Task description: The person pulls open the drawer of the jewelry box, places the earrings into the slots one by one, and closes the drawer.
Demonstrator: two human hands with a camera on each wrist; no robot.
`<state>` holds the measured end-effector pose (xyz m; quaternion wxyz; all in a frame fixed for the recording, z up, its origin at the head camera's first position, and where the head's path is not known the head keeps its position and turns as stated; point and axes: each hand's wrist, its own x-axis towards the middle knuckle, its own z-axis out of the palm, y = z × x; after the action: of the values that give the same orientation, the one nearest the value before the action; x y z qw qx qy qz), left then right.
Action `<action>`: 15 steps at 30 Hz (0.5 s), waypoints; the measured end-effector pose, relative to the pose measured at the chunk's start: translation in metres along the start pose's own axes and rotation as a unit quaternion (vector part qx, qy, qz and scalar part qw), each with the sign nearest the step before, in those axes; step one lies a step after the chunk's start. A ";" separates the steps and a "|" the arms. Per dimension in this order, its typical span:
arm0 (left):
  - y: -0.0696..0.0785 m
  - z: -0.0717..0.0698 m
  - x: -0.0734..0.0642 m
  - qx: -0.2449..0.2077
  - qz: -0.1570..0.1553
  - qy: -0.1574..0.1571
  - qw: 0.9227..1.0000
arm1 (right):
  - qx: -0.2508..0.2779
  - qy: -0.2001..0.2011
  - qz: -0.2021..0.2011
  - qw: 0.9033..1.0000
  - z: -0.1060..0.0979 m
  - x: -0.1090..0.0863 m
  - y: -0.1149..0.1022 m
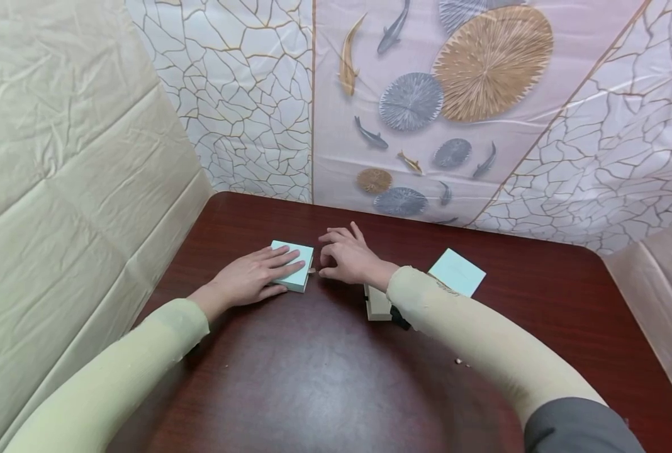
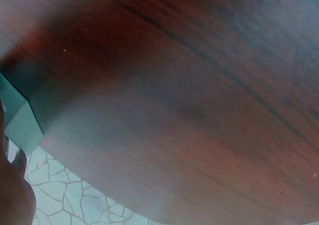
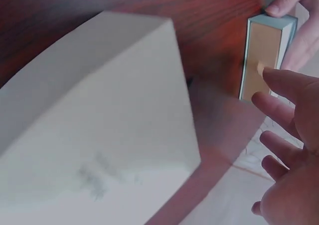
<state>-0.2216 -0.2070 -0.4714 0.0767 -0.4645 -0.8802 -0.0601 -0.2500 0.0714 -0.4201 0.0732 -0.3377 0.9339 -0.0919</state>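
Note:
A small pale-blue drawer-type box (image 1: pixel 292 277) lies on the table under my left hand (image 1: pixel 251 275). The left fingers are spread straight over its top, and the thumb lies along its near side. In the right wrist view, a tan panel (image 3: pixel 264 43) fills one end of the box, with a little pull tab (image 3: pixel 260 68) on it. My right hand (image 1: pixel 347 257) hovers just right of that end, fingers loosely bent and apart. Its thumb (image 3: pixel 284 80) overlaps the tab in view; whether they touch I cannot tell. No object shows between thumb and forefinger.
Partly beneath the right forearm sit a beige box (image 1: pixel 378 307) and a small black item (image 1: pixel 399 318). A pale-blue square piece (image 1: pixel 457 272) lies behind that arm. Tiny white bits (image 1: pixel 459 361) are on the dark red table (image 1: pixel 291 390), and patterned cloth (image 1: pixel 245 113) hangs behind.

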 end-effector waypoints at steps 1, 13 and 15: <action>0.000 0.000 0.000 0.001 -0.001 -0.002 1.000 | 0.000 0.001 0.000 1.000 -0.002 -0.003 0.002; 0.000 -0.009 0.002 -0.011 -0.005 -0.004 1.000 | 0.008 0.022 -0.010 1.000 -0.028 -0.042 0.021; 0.000 -0.012 0.003 -0.012 -0.003 -0.005 1.000 | 0.007 0.022 -0.009 1.000 -0.029 -0.048 0.024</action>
<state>-0.2225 -0.2066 -0.4590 0.0667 -0.4629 -0.8813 -0.0683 -0.2339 0.1241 -0.3932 0.0540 -0.3436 0.9315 -0.1065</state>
